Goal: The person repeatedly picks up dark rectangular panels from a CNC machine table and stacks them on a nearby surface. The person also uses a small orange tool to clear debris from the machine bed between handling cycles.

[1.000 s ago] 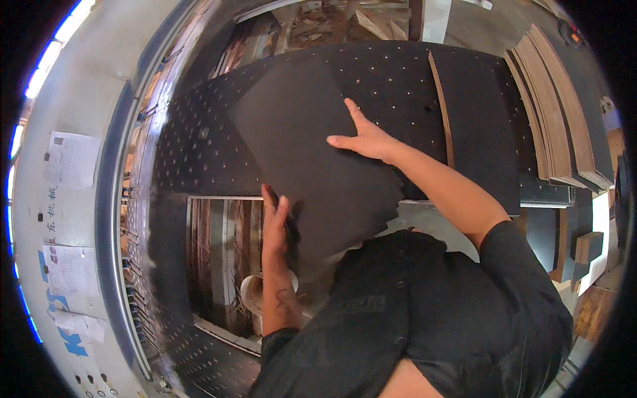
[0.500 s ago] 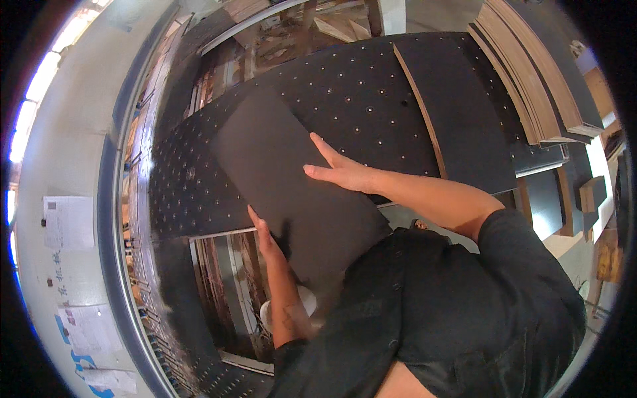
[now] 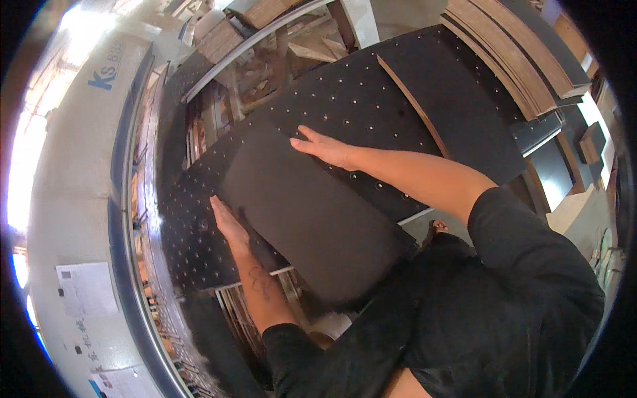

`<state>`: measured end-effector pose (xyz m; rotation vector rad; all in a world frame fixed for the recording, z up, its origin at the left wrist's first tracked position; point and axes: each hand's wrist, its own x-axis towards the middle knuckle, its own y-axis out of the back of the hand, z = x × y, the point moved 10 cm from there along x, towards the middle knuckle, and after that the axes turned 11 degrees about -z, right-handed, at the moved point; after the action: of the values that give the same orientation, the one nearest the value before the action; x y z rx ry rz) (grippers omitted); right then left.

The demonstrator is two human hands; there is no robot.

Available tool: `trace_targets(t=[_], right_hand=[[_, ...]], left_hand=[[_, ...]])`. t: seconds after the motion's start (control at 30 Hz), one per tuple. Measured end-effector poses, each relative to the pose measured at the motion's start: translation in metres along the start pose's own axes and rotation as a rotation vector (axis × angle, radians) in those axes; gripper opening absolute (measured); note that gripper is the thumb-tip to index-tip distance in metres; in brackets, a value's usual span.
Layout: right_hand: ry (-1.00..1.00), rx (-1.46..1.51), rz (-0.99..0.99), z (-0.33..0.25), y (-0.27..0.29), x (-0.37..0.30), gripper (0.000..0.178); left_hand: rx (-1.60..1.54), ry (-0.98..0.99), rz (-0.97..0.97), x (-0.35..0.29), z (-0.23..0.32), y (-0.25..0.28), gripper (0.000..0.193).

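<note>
Just at long edges of dark panel [image 3: 308, 219]: left hand [image 3: 230, 225], right hand [image 3: 324, 148], both uncurled; dotted table [image 3: 388, 126] reaches past far end.

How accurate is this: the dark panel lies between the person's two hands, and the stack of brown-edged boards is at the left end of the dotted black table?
The side is wrong: the head view shows the stack of brown-edged boards at the right end of the dotted black table. The dark panel does lie between the left hand and the right hand.

A head-worn fisheye looks nearly straight down on the table [image 3: 361, 96].
</note>
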<state>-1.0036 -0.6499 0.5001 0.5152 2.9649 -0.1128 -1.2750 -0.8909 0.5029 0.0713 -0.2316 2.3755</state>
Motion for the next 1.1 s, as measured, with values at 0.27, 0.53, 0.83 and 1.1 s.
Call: trace_targets(t=[0.27, 0.53, 0.83, 1.1], right_hand=[[0.019, 0.133, -0.105, 0.002, -0.036, 0.001, 0.114], [0.044, 0.156, -0.079, 0.006, -0.026, 0.008, 0.108], [0.086, 0.031, -0.048, -0.007, -0.032, -0.020, 0.104], [0.104, -0.009, -0.038, -0.014, -0.035, -0.030, 0.102]], left_hand=[[-0.009, -0.133, -0.254, 0.085, -0.035, -0.018, 0.064], [-0.039, -0.134, -0.310, 0.107, -0.028, -0.027, 0.066], [-0.153, -0.054, -0.178, 0.114, -0.051, -0.007, 0.077], [0.022, -0.279, -0.097, 0.138, -0.059, 0.028, 0.062]])
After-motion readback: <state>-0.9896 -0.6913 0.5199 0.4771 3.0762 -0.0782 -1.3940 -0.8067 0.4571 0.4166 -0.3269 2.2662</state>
